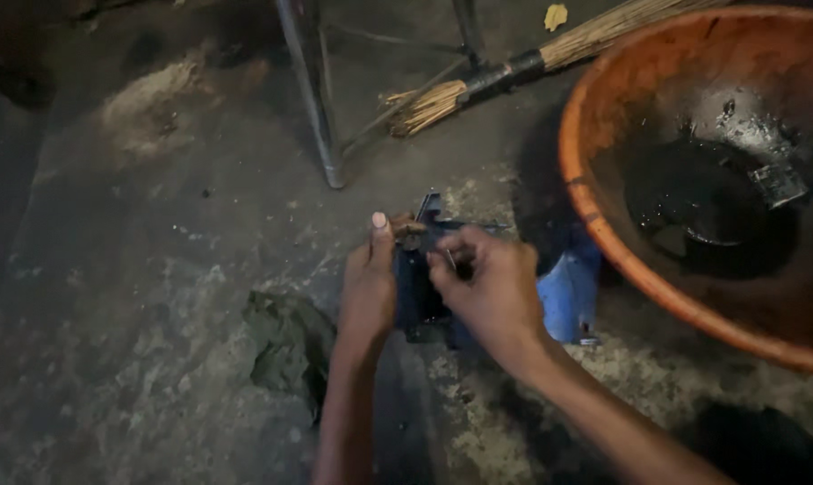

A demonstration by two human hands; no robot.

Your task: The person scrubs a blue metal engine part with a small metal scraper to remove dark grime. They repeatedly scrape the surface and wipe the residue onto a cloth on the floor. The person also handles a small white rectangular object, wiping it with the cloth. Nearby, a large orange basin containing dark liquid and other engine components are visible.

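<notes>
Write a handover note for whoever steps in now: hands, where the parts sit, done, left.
Left hand: pressed against the left side of the dark blue metal block on the floor, thumb up at its top edge.
Right hand: fingers pinch a small thin pin-like piece over the block's top.
Nearby: blue plastic piece behind the right hand, orange basin holding black oily liquid at right, dark rag at left.
Done: block steadied.
Left: pin not visibly seated; too dark to confirm.

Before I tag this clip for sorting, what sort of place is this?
Probably a rough repair workshop floor: an orange basin with black oily liquid, stained concrete floor, and both hands on a blue metal part.
</notes>
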